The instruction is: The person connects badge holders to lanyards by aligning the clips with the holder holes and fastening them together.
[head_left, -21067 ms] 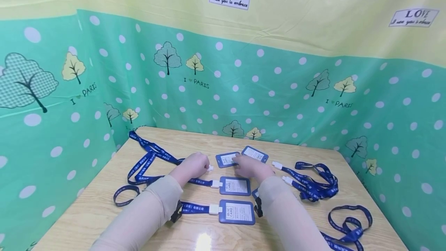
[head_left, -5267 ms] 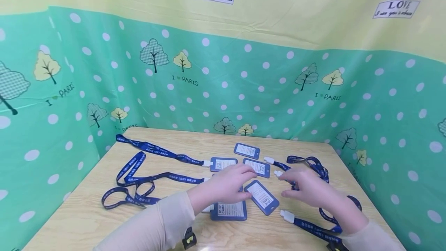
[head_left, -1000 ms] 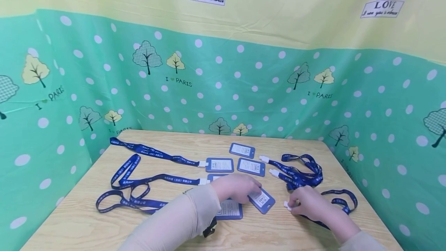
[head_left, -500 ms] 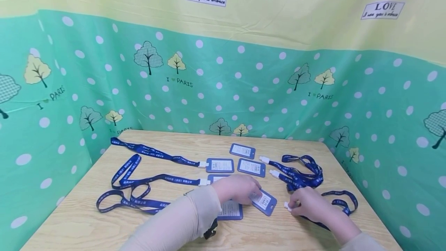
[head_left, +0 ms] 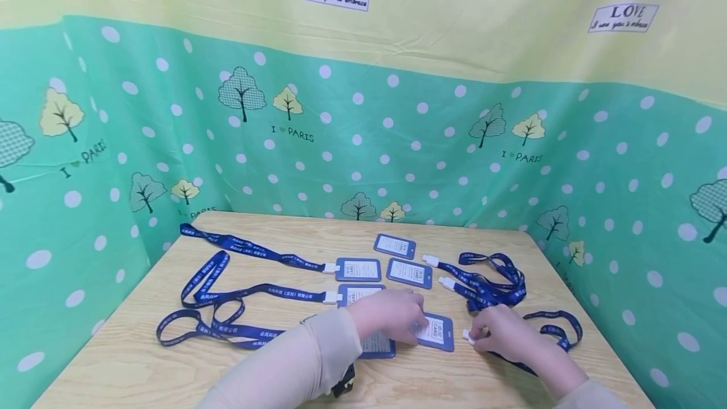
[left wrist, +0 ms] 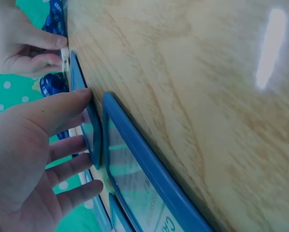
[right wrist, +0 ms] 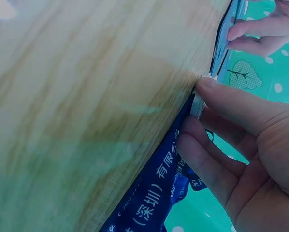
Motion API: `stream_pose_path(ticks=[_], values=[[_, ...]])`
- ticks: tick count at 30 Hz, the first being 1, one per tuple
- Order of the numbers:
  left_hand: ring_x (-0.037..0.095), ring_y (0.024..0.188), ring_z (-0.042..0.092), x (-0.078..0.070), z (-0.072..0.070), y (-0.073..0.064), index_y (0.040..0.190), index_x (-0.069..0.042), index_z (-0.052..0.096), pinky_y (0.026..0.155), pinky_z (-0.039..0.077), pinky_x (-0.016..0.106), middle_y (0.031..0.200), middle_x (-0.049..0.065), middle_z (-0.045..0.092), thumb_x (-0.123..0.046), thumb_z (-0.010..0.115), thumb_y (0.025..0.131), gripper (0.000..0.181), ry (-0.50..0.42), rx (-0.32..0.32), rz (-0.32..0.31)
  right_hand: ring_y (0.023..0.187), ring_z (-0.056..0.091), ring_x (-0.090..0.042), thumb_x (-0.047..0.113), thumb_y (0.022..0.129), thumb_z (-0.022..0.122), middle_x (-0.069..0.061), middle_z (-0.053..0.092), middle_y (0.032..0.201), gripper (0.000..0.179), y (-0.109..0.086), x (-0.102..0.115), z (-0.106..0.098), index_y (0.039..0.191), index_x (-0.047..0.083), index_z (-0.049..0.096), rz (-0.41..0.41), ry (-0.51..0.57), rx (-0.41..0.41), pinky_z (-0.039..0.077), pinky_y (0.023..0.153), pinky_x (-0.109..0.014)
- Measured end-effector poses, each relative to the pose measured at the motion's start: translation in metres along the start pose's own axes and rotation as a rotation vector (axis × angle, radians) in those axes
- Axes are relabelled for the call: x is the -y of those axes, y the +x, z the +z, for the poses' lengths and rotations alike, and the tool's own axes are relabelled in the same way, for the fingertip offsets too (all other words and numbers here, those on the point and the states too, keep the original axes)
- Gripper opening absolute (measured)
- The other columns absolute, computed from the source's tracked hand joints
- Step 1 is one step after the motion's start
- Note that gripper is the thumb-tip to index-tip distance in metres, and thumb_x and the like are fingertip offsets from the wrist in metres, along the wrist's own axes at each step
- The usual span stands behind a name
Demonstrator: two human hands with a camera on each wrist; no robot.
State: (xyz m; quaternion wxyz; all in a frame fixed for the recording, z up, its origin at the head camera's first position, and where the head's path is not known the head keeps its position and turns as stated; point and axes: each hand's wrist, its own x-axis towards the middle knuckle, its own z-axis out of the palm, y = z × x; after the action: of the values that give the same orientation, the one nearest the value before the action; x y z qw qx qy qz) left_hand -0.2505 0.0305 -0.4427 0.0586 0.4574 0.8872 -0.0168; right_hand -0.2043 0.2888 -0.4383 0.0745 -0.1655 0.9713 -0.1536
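Note:
My left hand (head_left: 394,315) holds a blue-framed ID card holder (head_left: 440,332) by its left end, its slotted end pointing right. In the left wrist view the thumb lies on one long edge of this card holder (left wrist: 92,123), with fingers at the other side. Just right of it, my right hand (head_left: 503,332) pinches the white plastic clip (head_left: 467,336) of a blue lanyard between thumb and fingers. Its printed strap (right wrist: 149,203) trails back under that hand in the right wrist view. A small gap separates clip and card holder.
Two loose card holders (head_left: 394,245) (head_left: 409,272) lie behind the hands. Two lanyards with white clips (head_left: 431,260) (head_left: 447,283) lie back right. At left, lanyards (head_left: 295,292) run to card holders (head_left: 358,269), one partly under my left forearm. A patterned curtain (head_left: 363,144) surrounds the wooden table (head_left: 431,384).
Over the last second my left hand has turned the card holder from slanting to nearly level, its slotted end now towards the clip. The right hand has kept its pinch in place.

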Motion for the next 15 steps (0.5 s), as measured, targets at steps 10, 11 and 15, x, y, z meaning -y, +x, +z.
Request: stream_pose_path(ticks=[10, 11, 15], values=[[0.009, 0.107, 0.055, -0.010, 0.001, -0.005, 0.126, -0.039, 0.072, 0.091, 0.051, 0.025, 0.121, -0.008, 0.060, -0.050, 0.080, 0.083, 0.045, -0.018, 0.010, -0.062, 0.076, 0.059, -0.009, 0.009, 0.076, 0.089, 0.012, 0.070, 0.085, 0.018, 0.000, 0.001, 0.000, 0.079, 0.022, 0.077, 0.011, 0.017, 0.007, 0.056, 0.070, -0.033], [0.010, 0.108, 0.055, -0.011, 0.001, -0.005, 0.125, -0.038, 0.072, 0.091, 0.052, 0.027, 0.123, -0.007, 0.060, -0.051, 0.080, 0.083, 0.044, -0.021, 0.011, -0.070, 0.077, 0.060, -0.009, 0.009, 0.075, 0.088, 0.011, 0.070, 0.085, 0.018, 0.000, 0.002, 0.000, 0.079, 0.022, 0.077, 0.017, 0.020, 0.008, 0.057, 0.071, -0.034], [0.014, 0.110, 0.055, -0.016, 0.003, -0.007, 0.123, -0.037, 0.074, 0.089, 0.053, 0.030, 0.127, -0.004, 0.059, -0.051, 0.080, 0.083, 0.043, -0.001, 0.013, -0.087, 0.081, 0.064, -0.012, 0.009, 0.075, 0.088, 0.010, 0.071, 0.086, 0.018, 0.001, 0.003, 0.000, 0.078, 0.022, 0.077, 0.046, 0.024, 0.007, 0.060, 0.078, -0.040]])
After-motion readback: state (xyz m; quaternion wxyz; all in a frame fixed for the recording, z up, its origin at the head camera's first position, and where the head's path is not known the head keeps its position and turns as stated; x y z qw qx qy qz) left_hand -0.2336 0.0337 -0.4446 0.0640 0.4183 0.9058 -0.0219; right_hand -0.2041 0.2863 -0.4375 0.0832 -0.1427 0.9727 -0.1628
